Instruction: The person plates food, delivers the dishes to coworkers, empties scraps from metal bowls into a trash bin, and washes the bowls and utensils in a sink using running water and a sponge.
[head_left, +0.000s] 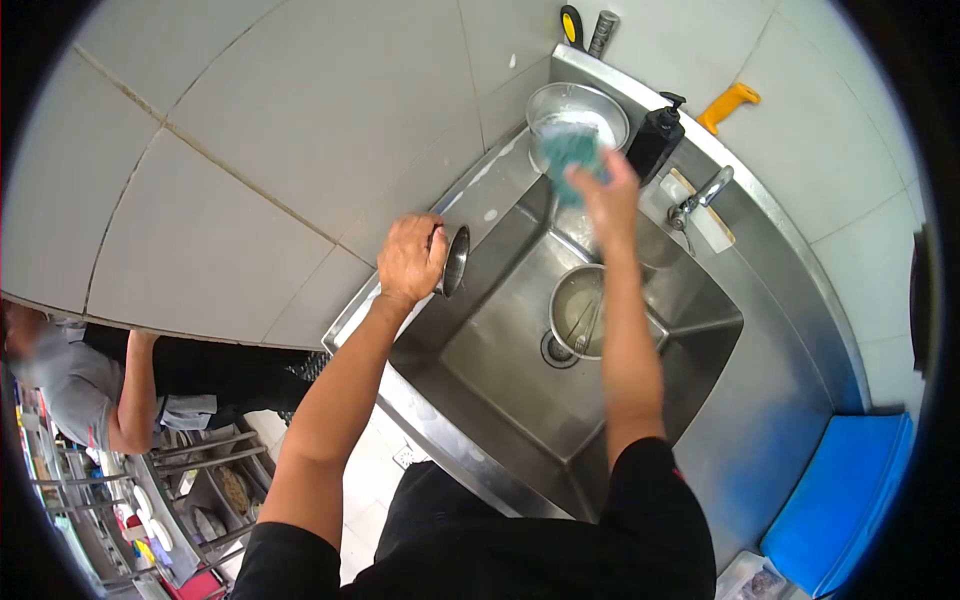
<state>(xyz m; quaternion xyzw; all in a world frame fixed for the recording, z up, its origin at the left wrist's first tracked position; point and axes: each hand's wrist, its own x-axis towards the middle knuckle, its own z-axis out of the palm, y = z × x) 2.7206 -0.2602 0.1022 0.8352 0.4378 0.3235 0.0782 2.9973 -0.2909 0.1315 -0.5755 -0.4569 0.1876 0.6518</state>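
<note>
My left hand (411,257) is closed round a small metal cup (456,262) at the sink's left rim, its opening turned to the right. In my right hand (606,196) is a green scrubbing pad (572,160), blurred by motion, in front of a clear round bowl (577,98) at the sink's far corner. The bowl has whitish, foamy liquid in it. Below, in the steel sink (510,355), a round metal pot (577,300) with utensils inside stands beside the drain.
A black pump bottle (655,140) and a faucet (700,197) stand along the back ledge. An orange-handled tool (729,107) lies behind them. Blue boards (842,500) are at the lower right. Another person (85,385) is at the left, near shelves.
</note>
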